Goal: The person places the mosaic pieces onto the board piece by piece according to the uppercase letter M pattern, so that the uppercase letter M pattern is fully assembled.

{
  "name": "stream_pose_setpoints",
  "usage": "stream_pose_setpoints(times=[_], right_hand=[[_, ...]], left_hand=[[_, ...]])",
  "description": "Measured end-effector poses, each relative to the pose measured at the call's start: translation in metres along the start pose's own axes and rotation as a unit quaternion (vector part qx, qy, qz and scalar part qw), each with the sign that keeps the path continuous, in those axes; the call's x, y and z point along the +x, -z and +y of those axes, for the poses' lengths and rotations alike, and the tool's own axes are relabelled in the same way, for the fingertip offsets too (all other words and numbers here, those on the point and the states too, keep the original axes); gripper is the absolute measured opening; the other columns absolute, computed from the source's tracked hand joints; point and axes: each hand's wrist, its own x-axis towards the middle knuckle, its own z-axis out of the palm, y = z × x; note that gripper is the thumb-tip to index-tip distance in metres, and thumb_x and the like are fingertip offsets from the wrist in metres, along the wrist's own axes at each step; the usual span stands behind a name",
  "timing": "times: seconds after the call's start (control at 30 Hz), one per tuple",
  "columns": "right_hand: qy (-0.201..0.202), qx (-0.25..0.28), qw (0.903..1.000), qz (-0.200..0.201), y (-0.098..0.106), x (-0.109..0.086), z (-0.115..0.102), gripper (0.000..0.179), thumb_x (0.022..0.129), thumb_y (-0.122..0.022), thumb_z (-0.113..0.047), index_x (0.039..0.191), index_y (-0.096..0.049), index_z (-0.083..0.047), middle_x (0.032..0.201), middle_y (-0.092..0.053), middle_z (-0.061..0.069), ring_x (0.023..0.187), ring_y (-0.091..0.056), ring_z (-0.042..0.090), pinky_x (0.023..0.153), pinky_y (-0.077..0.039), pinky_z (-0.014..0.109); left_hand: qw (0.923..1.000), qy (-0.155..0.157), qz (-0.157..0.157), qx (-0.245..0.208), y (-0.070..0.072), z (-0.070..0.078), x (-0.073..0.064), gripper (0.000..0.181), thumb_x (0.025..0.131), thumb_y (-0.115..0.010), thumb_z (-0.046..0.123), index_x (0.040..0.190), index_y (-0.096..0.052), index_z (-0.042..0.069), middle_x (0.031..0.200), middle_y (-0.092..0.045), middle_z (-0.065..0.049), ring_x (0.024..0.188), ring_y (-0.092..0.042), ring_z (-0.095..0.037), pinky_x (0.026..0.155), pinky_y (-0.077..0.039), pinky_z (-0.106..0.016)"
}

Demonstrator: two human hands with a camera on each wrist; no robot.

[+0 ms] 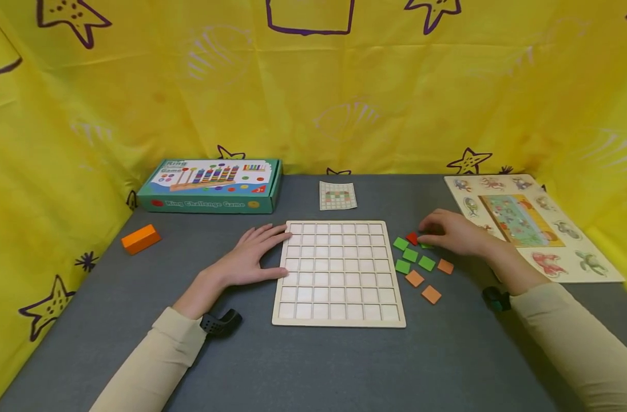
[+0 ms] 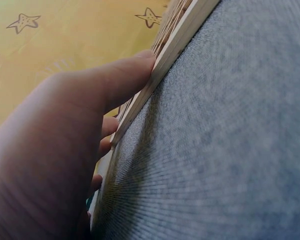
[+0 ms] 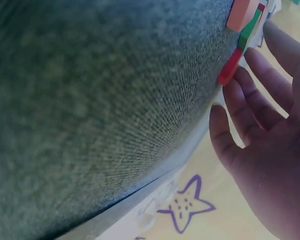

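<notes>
A pale wooden grid board point(image 1: 339, 272) lies flat on the dark table. My left hand point(image 1: 252, 257) rests at its left edge with fingers spread; in the left wrist view the thumb point(image 2: 125, 80) lies against the board's wooden rim point(image 2: 162, 70). Right of the board, my right hand point(image 1: 455, 232) reaches over a loose group of tiles. Its fingertips are right at a red triangle tile point(image 1: 412, 238) and partly cover a green tile point(image 1: 425, 246). In the right wrist view the fingers point(image 3: 245, 115) are loosely bent and apart beside a red tile point(image 3: 231, 67).
Several green tiles point(image 1: 409, 255) and orange tiles point(image 1: 431, 294) lie by the board's right edge. A patterned card point(image 1: 337, 195) sits behind the board. At the back left are a game box point(image 1: 210, 186) and an orange block point(image 1: 141, 239). A picture board point(image 1: 591, 229) lies at right.
</notes>
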Motion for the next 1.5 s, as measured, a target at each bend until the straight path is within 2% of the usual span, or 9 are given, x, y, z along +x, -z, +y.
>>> stream_pose_setpoints(times=[0.33,0.53,0.67,0.83,1.1,1.37,1.5], right_hand=[[0.023,-0.015,0.9995,0.016,-0.006,0.006,-0.005,0.020,0.090,-0.080,-0.022,0.099,-0.074,-0.005,0.097,-0.062,0.006,0.086,-0.056,0.022,0.077,-0.048,0.043],[0.028,-0.014,0.9995,0.008,-0.008,0.010,-0.008,0.021,0.090,-0.080,-0.021,0.100,-0.072,-0.004,0.098,-0.062,0.006,0.088,-0.058,0.024,0.080,-0.049,0.045],[0.025,0.001,0.9997,-0.003,-0.008,0.011,-0.009,0.022,0.091,-0.078,-0.015,0.107,-0.071,-0.001,0.101,-0.062,0.008,0.093,-0.060,0.026,0.083,-0.050,0.048],[0.029,0.010,0.9995,-0.011,-0.008,0.012,-0.009,0.024,0.091,-0.077,-0.009,0.112,-0.070,0.001,0.101,-0.062,0.007,0.090,-0.059,0.024,0.081,-0.050,0.046],[0.020,0.044,0.9988,-0.012,-0.007,0.015,-0.010,0.020,0.091,-0.076,-0.007,0.108,-0.066,-0.002,0.090,-0.065,0.000,0.082,-0.060,0.019,0.075,-0.051,0.038],[0.021,0.071,0.9970,-0.024,-0.001,0.015,-0.010,0.014,0.094,-0.072,-0.007,0.108,-0.072,-0.006,0.096,-0.069,-0.001,0.086,-0.060,0.018,0.076,-0.049,0.035],[0.007,0.098,0.9948,-0.024,0.000,0.018,-0.013,0.009,0.095,-0.072,-0.008,0.104,-0.071,-0.007,0.093,-0.068,0.000,0.081,-0.058,0.021,0.069,-0.048,0.030]], left_hand=[[1.0000,0.004,-0.001,-0.001,0.000,0.000,0.001,0.086,0.090,-0.064,0.064,0.159,-0.036,0.021,0.165,-0.026,-0.003,0.151,-0.015,-0.031,0.118,-0.003,-0.059],[1.0000,0.006,-0.001,0.002,-0.001,0.000,0.001,0.086,0.090,-0.063,0.064,0.159,-0.036,0.022,0.165,-0.026,-0.003,0.151,-0.015,-0.031,0.118,-0.003,-0.059],[1.0000,0.005,-0.001,-0.001,-0.001,0.000,0.001,0.086,0.090,-0.063,0.064,0.159,-0.036,0.021,0.165,-0.026,-0.003,0.151,-0.015,-0.031,0.118,-0.003,-0.059],[1.0000,0.006,0.000,-0.001,0.000,0.001,0.001,0.086,0.090,-0.064,0.064,0.159,-0.036,0.021,0.165,-0.027,-0.003,0.151,-0.015,-0.032,0.118,-0.004,-0.059],[1.0000,0.008,-0.002,-0.001,0.000,0.001,0.001,0.085,0.090,-0.064,0.063,0.159,-0.036,0.021,0.165,-0.026,-0.003,0.152,-0.015,-0.031,0.118,-0.003,-0.058],[0.9999,0.011,-0.003,-0.002,0.000,0.003,0.000,0.086,0.090,-0.063,0.064,0.159,-0.035,0.021,0.165,-0.026,-0.004,0.152,-0.015,-0.032,0.118,-0.003,-0.059],[0.9999,0.010,-0.002,-0.003,0.001,0.003,0.000,0.087,0.090,-0.064,0.064,0.159,-0.035,0.021,0.165,-0.026,-0.004,0.151,-0.015,-0.032,0.118,-0.003,-0.059]])
